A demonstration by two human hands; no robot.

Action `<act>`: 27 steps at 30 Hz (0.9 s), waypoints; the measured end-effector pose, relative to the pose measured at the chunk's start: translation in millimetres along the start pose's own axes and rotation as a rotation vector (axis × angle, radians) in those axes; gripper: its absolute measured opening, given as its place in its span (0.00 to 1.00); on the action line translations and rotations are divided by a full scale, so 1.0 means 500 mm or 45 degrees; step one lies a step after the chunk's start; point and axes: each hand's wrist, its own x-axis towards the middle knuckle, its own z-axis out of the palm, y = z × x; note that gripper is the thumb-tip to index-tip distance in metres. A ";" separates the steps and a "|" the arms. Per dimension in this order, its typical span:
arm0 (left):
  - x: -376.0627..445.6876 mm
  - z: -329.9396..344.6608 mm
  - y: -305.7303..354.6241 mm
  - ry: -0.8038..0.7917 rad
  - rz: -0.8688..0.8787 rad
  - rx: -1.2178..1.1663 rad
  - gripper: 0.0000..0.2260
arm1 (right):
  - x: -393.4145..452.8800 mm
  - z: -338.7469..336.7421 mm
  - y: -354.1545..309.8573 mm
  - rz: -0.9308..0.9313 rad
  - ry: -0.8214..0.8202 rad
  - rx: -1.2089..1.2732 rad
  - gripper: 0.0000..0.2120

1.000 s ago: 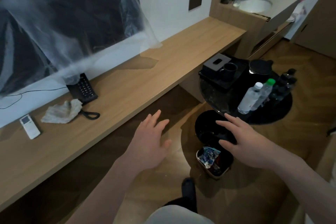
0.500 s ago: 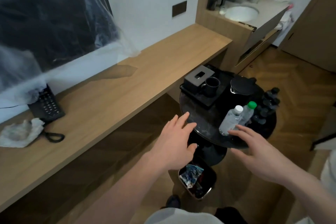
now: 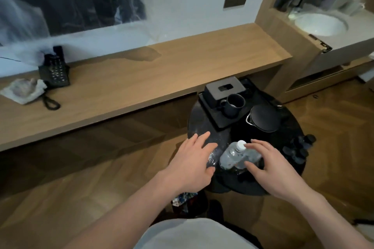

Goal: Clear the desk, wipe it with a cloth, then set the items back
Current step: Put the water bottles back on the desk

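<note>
Hands moved from mid-air onto the side table [image 3: 202, 119]: right hand [image 3: 269, 168] now curling round the bottles [image 3: 232, 155], left hand [image 3: 194, 159] fingers spread beside them. Guess I'm restocking the desk [image 3: 141, 79] next.

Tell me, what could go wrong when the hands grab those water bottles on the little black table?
The right hand is closing round two water bottles together; one might slip free and roll off the round table. They stand near the edge, above the bin on the floor. The kettle and small dark bottles crowd nearby, so a hasty lift could knock them.
</note>
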 end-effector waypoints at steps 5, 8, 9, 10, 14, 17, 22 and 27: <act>0.071 0.039 0.095 0.035 -0.117 -0.052 0.31 | 0.071 -0.041 0.112 -0.036 -0.130 -0.147 0.29; 0.107 0.067 0.141 0.030 -0.170 -0.064 0.31 | 0.111 -0.039 0.141 -0.055 -0.275 -0.318 0.34; 0.118 0.078 0.156 0.027 -0.176 -0.070 0.31 | 0.122 -0.037 0.146 -0.067 -0.306 -0.357 0.35; 0.130 0.087 0.168 0.019 -0.182 -0.073 0.31 | 0.132 -0.036 0.149 -0.087 -0.326 -0.383 0.35; 0.180 0.128 0.187 -0.054 -0.247 -0.046 0.34 | 0.161 -0.039 0.151 -0.157 -0.342 -0.387 0.28; 0.205 0.155 0.187 -0.024 -0.311 -0.017 0.36 | 0.174 -0.037 0.157 -0.196 -0.315 -0.348 0.22; 0.221 0.157 0.194 0.072 -0.380 -0.066 0.25 | 0.189 -0.034 0.152 -0.298 -0.325 -0.287 0.14; 0.181 0.175 0.160 0.194 -0.545 -0.299 0.16 | 0.187 -0.033 0.130 -0.378 -0.334 -0.236 0.12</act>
